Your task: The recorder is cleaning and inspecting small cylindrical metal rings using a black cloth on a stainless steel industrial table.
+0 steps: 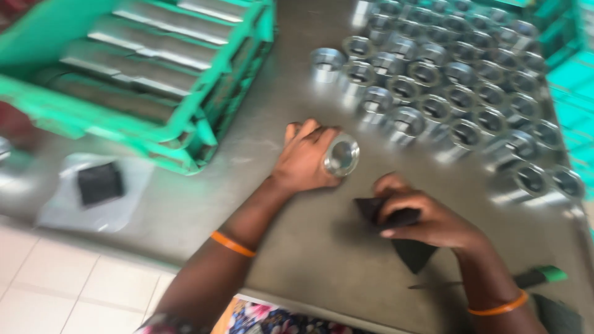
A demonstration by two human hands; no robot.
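Fitting: a shiny round metal fitting (341,154) sat gripped in the left hand (304,158), on the steel table (309,247).
Cloth: the right hand (427,218), just right of the fitting, pinched a dark abrasive cloth (413,252).
Progress: seemingly early; one fitting in hand.
Batch: dozens of hexagonal fittings (458,93) waited beyond the fitting.
Crate: a green crate (185,133) stood far left of it.

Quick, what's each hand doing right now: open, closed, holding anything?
Left hand: closed around a shiny metal fitting.
Right hand: closed on a dark abrasive sheet, pressing it on the table.
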